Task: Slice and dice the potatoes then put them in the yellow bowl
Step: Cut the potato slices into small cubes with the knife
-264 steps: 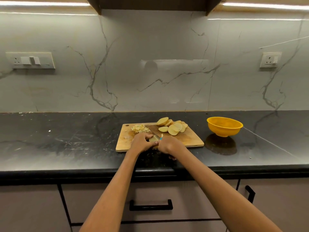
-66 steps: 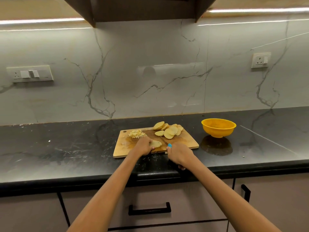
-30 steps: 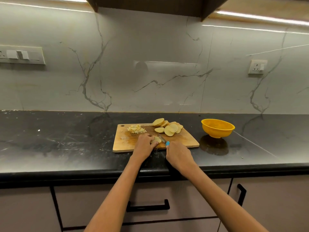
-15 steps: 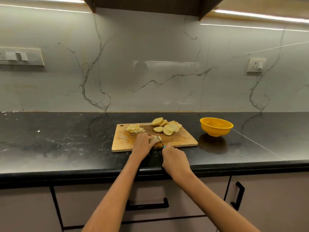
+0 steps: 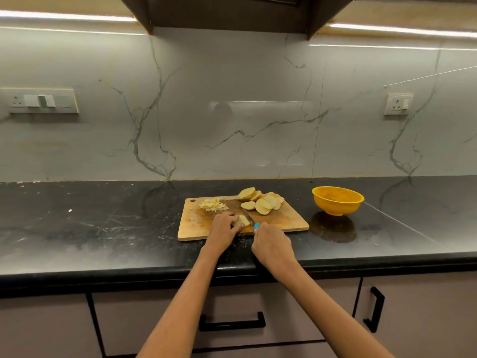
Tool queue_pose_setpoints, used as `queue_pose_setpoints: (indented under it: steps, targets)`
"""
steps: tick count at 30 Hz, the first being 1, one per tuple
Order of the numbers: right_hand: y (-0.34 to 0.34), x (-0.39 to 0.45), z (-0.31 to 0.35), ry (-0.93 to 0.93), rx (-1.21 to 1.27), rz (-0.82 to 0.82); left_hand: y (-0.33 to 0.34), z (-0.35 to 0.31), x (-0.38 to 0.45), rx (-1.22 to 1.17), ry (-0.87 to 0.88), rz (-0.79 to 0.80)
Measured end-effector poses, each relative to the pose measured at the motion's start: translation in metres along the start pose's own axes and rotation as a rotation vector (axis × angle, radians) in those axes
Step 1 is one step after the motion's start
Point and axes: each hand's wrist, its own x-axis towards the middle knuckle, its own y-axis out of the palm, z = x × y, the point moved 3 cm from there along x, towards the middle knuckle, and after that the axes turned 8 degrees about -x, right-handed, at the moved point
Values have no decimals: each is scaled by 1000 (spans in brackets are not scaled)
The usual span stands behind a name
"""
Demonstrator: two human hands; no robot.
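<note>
Center frame: left hand (image 5: 224,229) presses a potato piece (image 5: 241,221) down on the cutting board (image 5: 284,220), fingers curled over it, piece mostly hidden. Right hand (image 5: 271,242) grips a knife (image 5: 251,221); only the blue handle tip and part of the blade show. One pile of slices (image 5: 262,201), count unclear; one pile of dice (image 5: 212,204). One yellow bowl (image 5: 337,200) at right, apart from the board. No readable writing.

Under-cabinet light strips (image 5: 67,16) glowing warmly, glare streaking across the marble backsplash (image 5: 232,120), worktop (image 5: 90,223) staying dim, wide-angle edges bowing, detail softening.
</note>
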Motion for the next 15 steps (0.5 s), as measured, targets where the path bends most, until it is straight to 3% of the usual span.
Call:
queue_pose_setpoints:
  steps: [15]
  targets:
    - [6,20,29,-196,-326,0,-3,-1,3,-35,22,-1]
